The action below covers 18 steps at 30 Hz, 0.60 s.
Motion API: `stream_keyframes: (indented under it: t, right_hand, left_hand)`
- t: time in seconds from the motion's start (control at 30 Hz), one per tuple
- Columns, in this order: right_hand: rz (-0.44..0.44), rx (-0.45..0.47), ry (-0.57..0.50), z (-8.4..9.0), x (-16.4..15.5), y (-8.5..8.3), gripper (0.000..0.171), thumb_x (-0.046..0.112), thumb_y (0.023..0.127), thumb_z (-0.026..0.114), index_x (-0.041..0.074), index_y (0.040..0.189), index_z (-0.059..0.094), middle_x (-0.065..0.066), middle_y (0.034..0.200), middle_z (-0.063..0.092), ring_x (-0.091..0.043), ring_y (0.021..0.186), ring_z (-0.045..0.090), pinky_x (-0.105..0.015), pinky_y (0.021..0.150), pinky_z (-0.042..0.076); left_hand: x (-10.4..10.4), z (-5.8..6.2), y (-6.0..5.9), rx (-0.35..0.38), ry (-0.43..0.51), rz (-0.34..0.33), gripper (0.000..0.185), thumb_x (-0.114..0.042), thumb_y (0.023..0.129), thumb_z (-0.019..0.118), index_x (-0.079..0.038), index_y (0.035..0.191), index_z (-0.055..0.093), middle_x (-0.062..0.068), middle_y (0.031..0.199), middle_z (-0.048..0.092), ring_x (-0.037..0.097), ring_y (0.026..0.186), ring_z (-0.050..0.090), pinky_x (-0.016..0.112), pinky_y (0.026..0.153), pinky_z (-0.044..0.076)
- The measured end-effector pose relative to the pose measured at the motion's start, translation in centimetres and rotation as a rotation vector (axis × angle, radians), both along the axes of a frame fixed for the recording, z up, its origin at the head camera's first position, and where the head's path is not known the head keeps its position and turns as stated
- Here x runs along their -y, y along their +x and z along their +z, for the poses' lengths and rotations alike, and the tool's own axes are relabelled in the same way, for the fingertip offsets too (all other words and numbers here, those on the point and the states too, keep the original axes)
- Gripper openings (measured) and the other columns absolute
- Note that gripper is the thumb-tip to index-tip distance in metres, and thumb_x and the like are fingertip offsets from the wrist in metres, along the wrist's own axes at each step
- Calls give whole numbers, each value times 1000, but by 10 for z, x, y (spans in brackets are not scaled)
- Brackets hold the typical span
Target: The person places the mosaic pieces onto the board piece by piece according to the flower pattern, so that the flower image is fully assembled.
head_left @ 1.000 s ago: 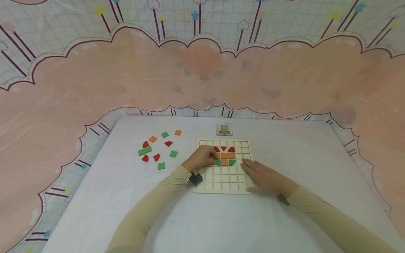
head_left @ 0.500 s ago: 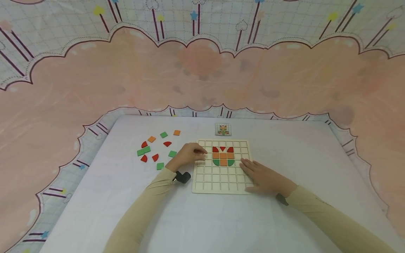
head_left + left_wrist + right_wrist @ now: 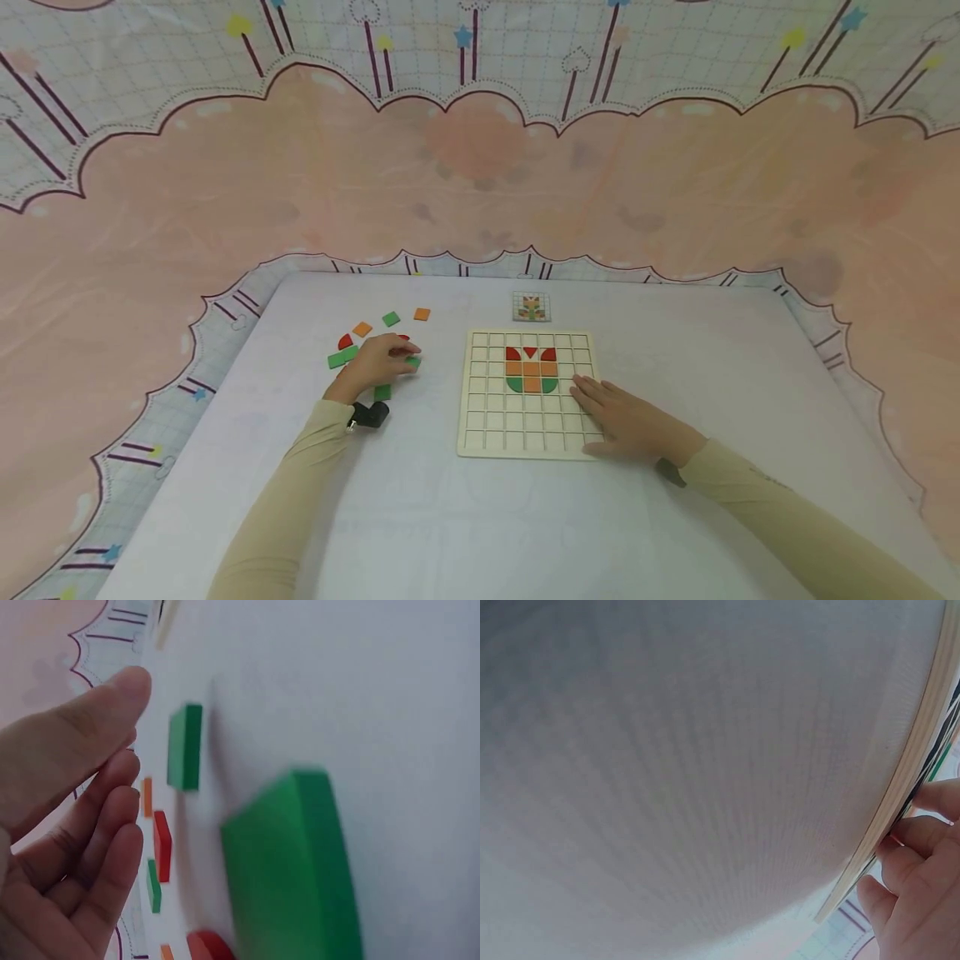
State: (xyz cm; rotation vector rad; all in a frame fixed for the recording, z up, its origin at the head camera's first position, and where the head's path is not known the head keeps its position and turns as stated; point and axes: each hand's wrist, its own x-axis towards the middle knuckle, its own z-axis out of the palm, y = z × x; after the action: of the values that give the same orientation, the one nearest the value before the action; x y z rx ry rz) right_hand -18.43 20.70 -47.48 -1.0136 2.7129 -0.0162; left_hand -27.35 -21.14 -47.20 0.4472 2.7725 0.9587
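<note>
Now left hand (image 3: 377,363) hovers over loose tiles, grip relaxed, empty; green tile (image 3: 412,362) at fingertips on worktop (image 3: 480,517). Right hand (image 3: 626,421) flat on board (image 3: 480,417). Risk: fingers nudging neighbouring tiles.

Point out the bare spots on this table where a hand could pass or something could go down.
Bare: the table in front of the grid board, and right of it. Crowded: the loose tiles under the left hand; the right hand covers the board's right corner.

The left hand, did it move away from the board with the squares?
Yes. The left hand has gone leftward off the grid board, which stays put, and now is over the loose green tiles.
</note>
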Motion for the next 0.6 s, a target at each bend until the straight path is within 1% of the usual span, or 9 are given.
stream_keyframes:
  t: [0.2, 0.33, 0.47, 0.6]
  right_hand:
    - [-4, 11, -3, 1, 1, 0, 86, 58, 89, 50, 4, 149, 21, -14, 158, 14, -29, 146, 16, -45, 116, 22]
    - [-5, 9, 3, 0, 0, 0, 87, 59, 89, 49, 4, 149, 20, -14, 158, 14, -29, 146, 16, -45, 116, 22]
    - [-7, 6, 0, 0, 0, -1, 87, 61, 88, 48, 4, 149, 21, -14, 158, 14, -28, 146, 16, -44, 116, 23]
    - [-9, 2, 2, 0, 0, -1, 88, 61, 87, 49, 5, 149, 22, -14, 158, 16, -28, 145, 17, -45, 116, 24]
  left_hand:
    - [10, -5, -1, 15, -46, 33, 33, -11, 79, 75, -6, 111, 69, 15, 117, 63, 31, 112, 54, 46, 98, 44]
    - [11, -6, -1, 20, -52, 22, 32, -9, 80, 73, -6, 112, 68, 14, 118, 63, 30, 113, 54, 46, 99, 44]
    - [10, -7, -2, 6, -36, 3, 30, -6, 81, 72, -6, 111, 69, 13, 114, 65, 29, 110, 56, 45, 98, 45]
    - [9, -8, -3, 6, -36, 6, 28, -7, 80, 73, -6, 108, 69, 13, 112, 66, 28, 108, 56, 45, 98, 45]
